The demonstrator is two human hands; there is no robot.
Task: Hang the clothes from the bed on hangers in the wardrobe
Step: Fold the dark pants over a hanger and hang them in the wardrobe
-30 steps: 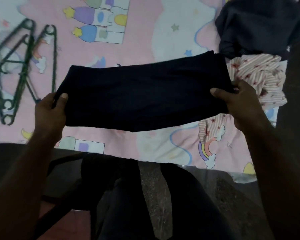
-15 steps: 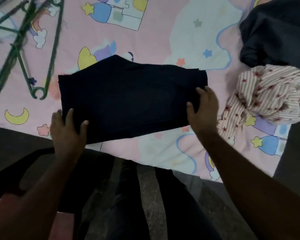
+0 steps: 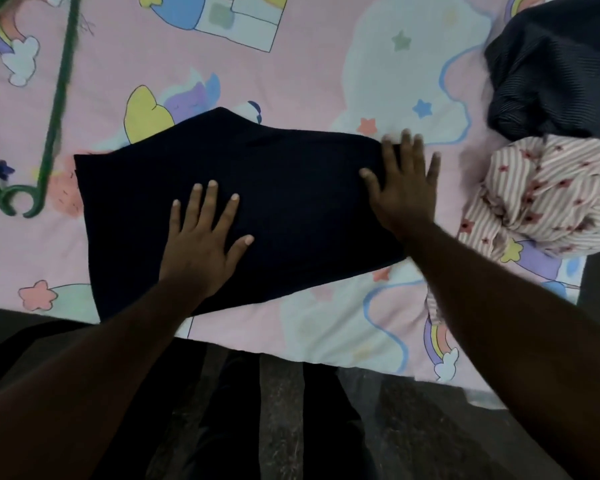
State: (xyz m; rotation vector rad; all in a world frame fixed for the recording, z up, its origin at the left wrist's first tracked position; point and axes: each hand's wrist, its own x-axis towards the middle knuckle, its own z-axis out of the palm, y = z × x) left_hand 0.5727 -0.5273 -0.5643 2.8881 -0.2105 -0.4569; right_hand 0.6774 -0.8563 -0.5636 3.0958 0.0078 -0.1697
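A folded dark navy garment (image 3: 291, 188) lies flat on the pink cartoon-print bedsheet (image 3: 291, 74). My left hand (image 3: 203, 240) rests on its middle with fingers spread and straight. My right hand (image 3: 404, 188) presses flat on the garment's right edge, fingers straight and slightly blurred. A green plastic hanger (image 3: 54, 109) lies on the sheet at the upper left, apart from the garment.
A crumpled pink-striped garment (image 3: 548, 195) sits at the right of the bed, and a dark ribbed garment (image 3: 555, 64) lies behind it. The bed's near edge (image 3: 326, 362) runs across the lower frame, with a dark floor and my legs below.
The navy garment, held up by both hands a second ago, now lies on the bed. Both hands have let go of its ends and lie flat on it.
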